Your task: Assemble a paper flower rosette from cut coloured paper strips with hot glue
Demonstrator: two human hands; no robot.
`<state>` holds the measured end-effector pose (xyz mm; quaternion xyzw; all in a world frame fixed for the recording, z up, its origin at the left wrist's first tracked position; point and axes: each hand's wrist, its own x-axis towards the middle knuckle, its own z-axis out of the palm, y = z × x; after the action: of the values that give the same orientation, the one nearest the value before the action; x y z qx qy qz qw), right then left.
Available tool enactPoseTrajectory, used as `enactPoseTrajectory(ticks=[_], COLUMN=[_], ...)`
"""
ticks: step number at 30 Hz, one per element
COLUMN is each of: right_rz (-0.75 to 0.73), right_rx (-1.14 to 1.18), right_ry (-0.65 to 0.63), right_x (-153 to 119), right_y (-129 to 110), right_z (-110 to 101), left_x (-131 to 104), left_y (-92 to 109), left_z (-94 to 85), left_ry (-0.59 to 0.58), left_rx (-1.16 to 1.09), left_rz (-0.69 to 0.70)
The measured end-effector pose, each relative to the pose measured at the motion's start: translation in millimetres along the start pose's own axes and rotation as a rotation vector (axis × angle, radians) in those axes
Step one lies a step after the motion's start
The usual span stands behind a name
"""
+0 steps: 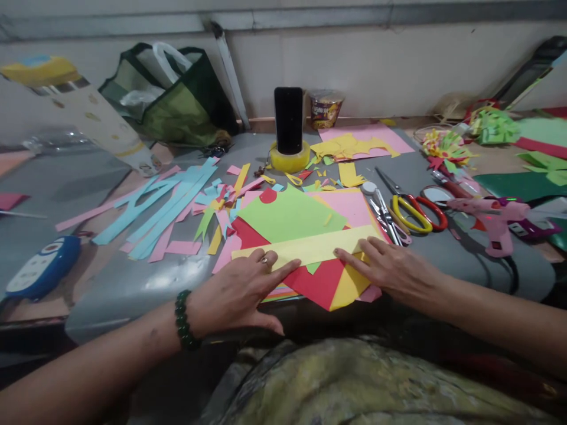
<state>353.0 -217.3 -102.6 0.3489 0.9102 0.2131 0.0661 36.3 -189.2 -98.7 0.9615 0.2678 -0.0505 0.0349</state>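
Note:
A pale yellow paper strip point(310, 245) lies crosswise over a pile of coloured sheets in front of me. My left hand point(241, 289) presses on its left part with the fingertips, the thumb stretched apart; it wears a ring and a green bead bracelet point(182, 321). My right hand point(387, 265) rests its spread fingers on the strip's right end, its thumb hidden. Beneath the strip are a green sheet point(287, 215), a red sheet point(316, 286) and a yellow sheet point(349, 286).
Blue paper strips point(163, 206) and pink scraps lie left. Scissors point(411, 206), a craft knife point(387, 215) and a pink glue gun point(489, 218) lie right. A phone point(288, 121) stands by a tape roll point(290, 158) at the back. A bag point(177, 100) and tumbler point(97, 112) stand left.

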Motion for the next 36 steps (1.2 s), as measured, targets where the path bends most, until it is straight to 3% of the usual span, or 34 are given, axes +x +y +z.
enactPoseTrajectory(ticks=[7, 14, 19, 22, 24, 27, 31, 33, 36], right_rz=[0.025, 0.079, 0.185, 0.253, 0.268, 0.244, 0.271, 0.175, 0.032], right_rx=[0.117, 0.157, 0.226, 0.286, 0.323, 0.277, 0.217, 0.312, 0.475], right_ry=[0.15, 0.173, 0.245, 0.22, 0.191, 0.233, 0.259, 0.209, 0.109], right_x=[-36.6, -45.5, -50.2, -54.1, -54.6, -45.3, -10.6, 10.2, 30.6], right_y=[10.6, 8.7, -1.1, 2.4, 9.1, 14.3, -3.8, -18.1, -32.5], right_z=[16.9, 24.0, 30.0, 31.1, 25.3, 3.5, -30.0, -35.3, -23.4], left_x=[-39.2, -52.8, -53.7, -55.0, -56.0, -53.4, -30.0, -10.1, 16.2], left_y=[4.9, 24.9, 41.8, 46.0, 45.6, 43.1, 46.9, 52.3, 57.5], left_z=[29.3, 49.0, 68.5, 75.3, 70.0, 45.4, 8.8, 4.1, 16.8], left_ry=[0.243, 0.478, 0.57, 0.565, 0.529, 0.438, 0.372, 0.365, 0.286], left_rx=[0.056, 0.165, 0.169, 0.162, 0.188, 0.264, 0.263, 0.219, 0.096], left_rz=[-0.049, -0.17, -0.338, -0.431, -0.474, -0.471, -0.44, -0.363, -0.22])
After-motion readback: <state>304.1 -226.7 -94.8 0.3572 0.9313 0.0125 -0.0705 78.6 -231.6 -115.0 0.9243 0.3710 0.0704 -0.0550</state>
